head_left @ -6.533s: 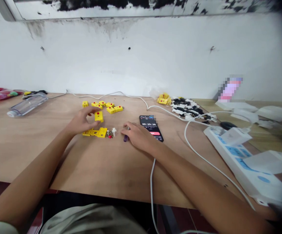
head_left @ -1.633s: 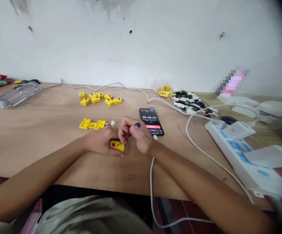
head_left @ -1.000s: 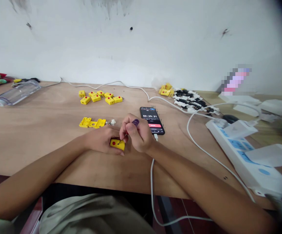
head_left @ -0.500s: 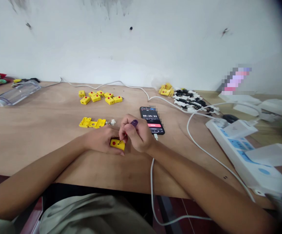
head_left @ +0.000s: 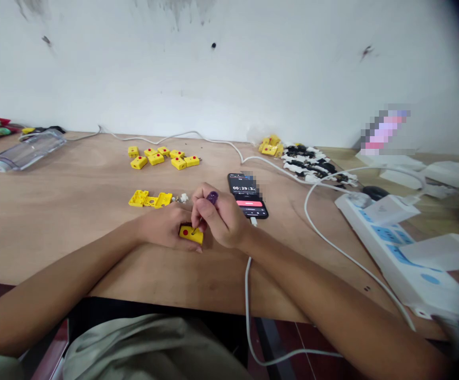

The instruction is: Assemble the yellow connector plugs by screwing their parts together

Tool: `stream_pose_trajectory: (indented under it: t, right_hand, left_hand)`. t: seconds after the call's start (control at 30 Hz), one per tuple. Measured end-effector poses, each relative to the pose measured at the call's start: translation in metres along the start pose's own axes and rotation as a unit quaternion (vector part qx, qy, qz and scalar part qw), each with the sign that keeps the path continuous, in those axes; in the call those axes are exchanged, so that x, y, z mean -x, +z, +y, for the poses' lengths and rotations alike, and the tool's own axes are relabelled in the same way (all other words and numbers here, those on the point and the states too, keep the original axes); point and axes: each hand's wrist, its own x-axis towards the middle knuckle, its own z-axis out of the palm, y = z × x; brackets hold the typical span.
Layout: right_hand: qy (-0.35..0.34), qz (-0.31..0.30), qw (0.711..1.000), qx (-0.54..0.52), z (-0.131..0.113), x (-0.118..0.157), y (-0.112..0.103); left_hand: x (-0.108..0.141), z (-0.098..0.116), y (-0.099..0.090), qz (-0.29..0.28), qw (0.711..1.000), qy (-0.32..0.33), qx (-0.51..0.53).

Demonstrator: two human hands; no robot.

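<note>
Screwdriver [head_left: 212, 198] tilts further left in right-hand grip [head_left: 222, 220], tip on yellow block [head_left: 193, 236] held by left-hand grip [head_left: 164, 232].

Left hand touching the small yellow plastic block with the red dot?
Touching. The head view shows the left hand gripping the small yellow plastic block with the red dot, with no gap between the hand and the block.

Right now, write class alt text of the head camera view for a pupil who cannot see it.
A person's left hand holds a yellow block with a red dot over a plywood table, while the right hand presses a purple-handled screwdriver to it. Nearby lie an opened yellow casing, more yellow blocks and a phone showing a timer.
</note>
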Motion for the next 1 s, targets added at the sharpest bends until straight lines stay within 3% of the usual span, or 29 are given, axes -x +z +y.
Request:
stream_pose_trajectory:
  t: [0.63, 0.8, 1.0]
  right_hand:
    - [0.079, -0.071, 0.988, 0.113, -0.019, -0.011, -0.006]
    - [0.105, -0.120, 0.979, 0.130, -0.028, -0.016, -0.013]
    - [0.124, -0.183, 0.965, 0.140, -0.039, -0.020, -0.022]
  left_hand:
    - [0.001, 0.003, 0.000, 0.012, 0.999, -0.029, 0.000]
    - [-0.001, 0.005, 0.000, 0.022, 0.999, -0.028, 0.023]
    - [0.000, 0.003, 0.002, 0.005, 0.996, -0.081, 0.034]
